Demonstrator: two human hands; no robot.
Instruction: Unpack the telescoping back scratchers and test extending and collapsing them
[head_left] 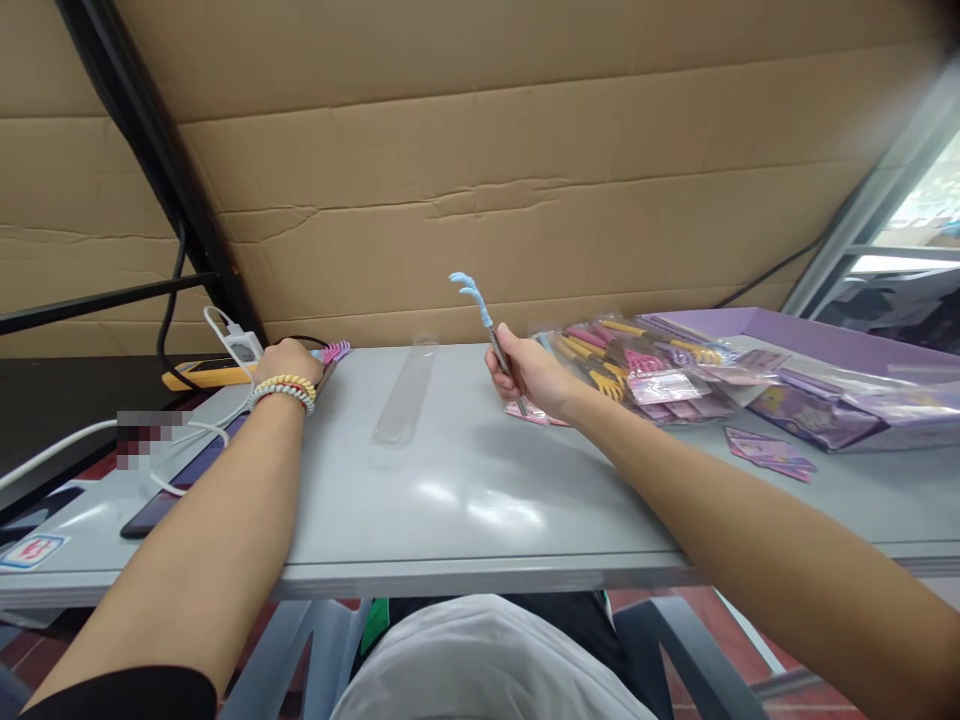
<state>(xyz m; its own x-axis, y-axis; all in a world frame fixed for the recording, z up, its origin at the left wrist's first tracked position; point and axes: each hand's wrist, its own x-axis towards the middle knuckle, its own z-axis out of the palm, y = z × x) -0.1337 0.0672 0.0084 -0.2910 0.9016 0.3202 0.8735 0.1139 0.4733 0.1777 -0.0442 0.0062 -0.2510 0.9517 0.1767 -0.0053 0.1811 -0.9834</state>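
Observation:
My right hand (pixel 536 376) is closed around the metal handle of a back scratcher (pixel 478 304), held up above the table with its light-blue, hand-shaped head tilted to the upper left. At the table's far left, my left hand (pixel 283 360) reaches down beside pink and purple back scratcher heads (pixel 334 351). Its fingers are hidden behind the back of the hand, so what it grips, if anything, does not show. Between both hands a long clear plastic sleeve (pixel 405 400) lies flat on the grey table (pixel 450 525). Small pink cards (pixel 537 413) lie beneath my right hand.
Bagged back scratchers (pixel 600 365) in several colours are piled at the right, beside a purple box (pixel 855 425). More printed cards (pixel 769 453) lie before it. At left are a phone (pixel 196 470), white cables and a yellow object (pixel 206 375). Cardboard (pixel 480 150) backs the table.

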